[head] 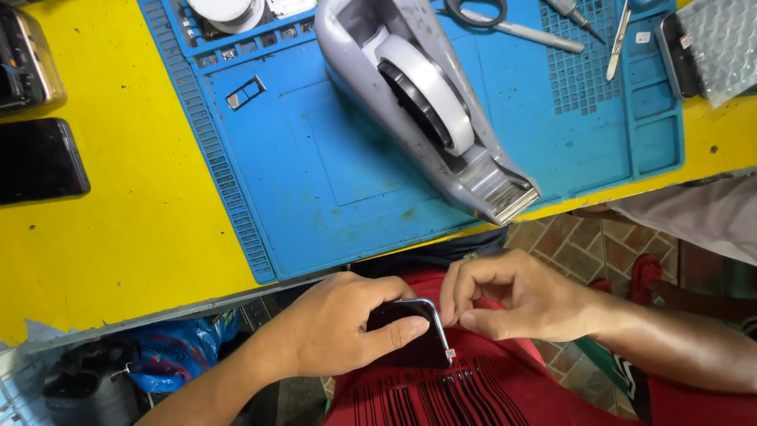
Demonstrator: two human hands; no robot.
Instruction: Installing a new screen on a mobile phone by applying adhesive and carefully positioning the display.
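My left hand [339, 323] grips a dark smartphone [410, 341] with a silver frame, held over my lap below the table edge. My right hand [512, 296] rests at the phone's upper right edge, with fingertips pinched against the frame. A small tab sticks out at the phone's lower right corner. On the blue work mat [315, 166] above stands a grey tape dispenser [426, 95] with a white tape roll. A small metal card tray [245, 92] lies on the mat to the left.
The mat lies on a yellow table [118, 229]. Two phones [35, 158] lie at the far left. Scissors [505, 20], tweezers [617, 39] and a bubble-wrapped device [710, 47] sit along the mat's top right. A blue plastic bag [181, 347] lies under the table.
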